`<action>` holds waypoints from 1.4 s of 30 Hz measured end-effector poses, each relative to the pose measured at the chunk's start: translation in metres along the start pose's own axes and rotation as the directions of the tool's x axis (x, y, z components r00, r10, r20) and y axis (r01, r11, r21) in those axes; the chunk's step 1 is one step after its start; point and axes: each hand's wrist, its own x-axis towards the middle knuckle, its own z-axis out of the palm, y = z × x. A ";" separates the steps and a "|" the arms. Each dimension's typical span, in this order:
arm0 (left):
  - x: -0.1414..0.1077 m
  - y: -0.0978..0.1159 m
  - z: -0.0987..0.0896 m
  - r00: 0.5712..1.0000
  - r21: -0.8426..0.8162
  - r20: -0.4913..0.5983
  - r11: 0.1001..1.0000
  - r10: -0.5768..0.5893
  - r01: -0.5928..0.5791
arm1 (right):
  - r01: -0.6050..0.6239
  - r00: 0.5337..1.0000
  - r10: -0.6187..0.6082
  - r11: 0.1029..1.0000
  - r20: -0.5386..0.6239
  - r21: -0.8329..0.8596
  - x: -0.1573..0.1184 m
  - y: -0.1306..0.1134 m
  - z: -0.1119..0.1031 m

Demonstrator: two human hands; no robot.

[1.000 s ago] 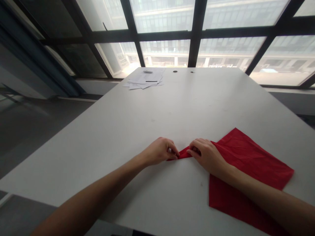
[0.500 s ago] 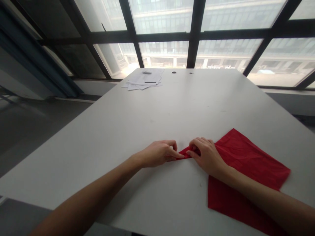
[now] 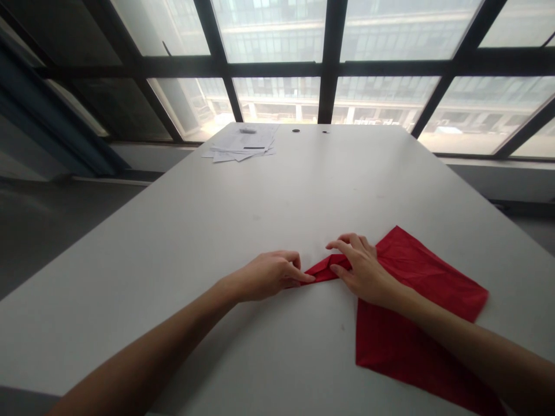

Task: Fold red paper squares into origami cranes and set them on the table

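Dark-framed glass windows [image 3: 277, 101] stand behind a broad white desk [image 3: 195, 231], whose near part carries a flat sheet of thin, creased red material [image 3: 427, 271], the landmark for all positions below. Loose white printed papers [image 3: 243, 141] lie beyond and to the left of the red sheet. Leftward from the red sheet, a narrow folded red strip [image 3: 321, 273] extends and appears continuous with it; the join is covered by the right hand [image 3: 366, 271]. Judged step: narrowing and creasing this strip. For a sound result, press the strip's left end flat against the desk, align both long edges, then run a fingertip firmly along the fold; tension should be light, as material this thin will likely wrinkle or spring open. Hand states: the left hand [image 3: 271, 274] bears on the strip's left end with the thumb extended; whether its curled fingers also pinch the strip cannot be told. Right thumb contacts the strip, while the other fingers are raised and parted, not gripping. Relative position: the strip spans the gap between both hands; the red sheet's wide part lies right of the right hand and beneath that forearm.
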 end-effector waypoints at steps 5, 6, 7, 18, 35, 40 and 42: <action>0.000 0.000 0.001 1.000 -0.011 -0.004 1.000 -0.004 0.004 | 0.037 0.999 -0.036 0.999 0.033 -0.034 -0.003 0.004 -0.001; 0.000 0.000 0.001 1.000 -0.014 -0.005 1.000 -0.004 0.004 | 0.048 0.998 -0.047 0.998 0.041 -0.033 -0.003 0.006 -0.001; 0.000 0.000 0.001 1.000 -0.015 -0.006 1.000 -0.005 0.005 | 0.060 0.997 -0.059 0.998 0.046 -0.027 -0.003 0.007 -0.001; -0.002 0.008 0.002 1.000 0.053 -0.020 0.998 0.017 -0.016 | 0.044 0.999 -0.047 0.991 -0.019 -0.124 -0.008 -0.010 -0.029; -0.002 0.018 0.016 0.966 0.132 -0.009 0.958 0.257 -0.254 | 0.167 0.984 -0.157 0.976 0.080 -0.142 -0.017 -0.003 -0.012; -0.001 0.024 0.017 0.967 0.179 -0.012 0.952 0.254 -0.248 | 0.307 0.952 -0.294 0.925 0.090 -0.225 -0.018 -0.006 -0.009; -0.001 0.024 0.019 0.970 0.200 -0.002 0.950 0.245 -0.239 | 0.323 0.946 -0.302 0.903 0.114 -0.283 -0.022 -0.006 -0.008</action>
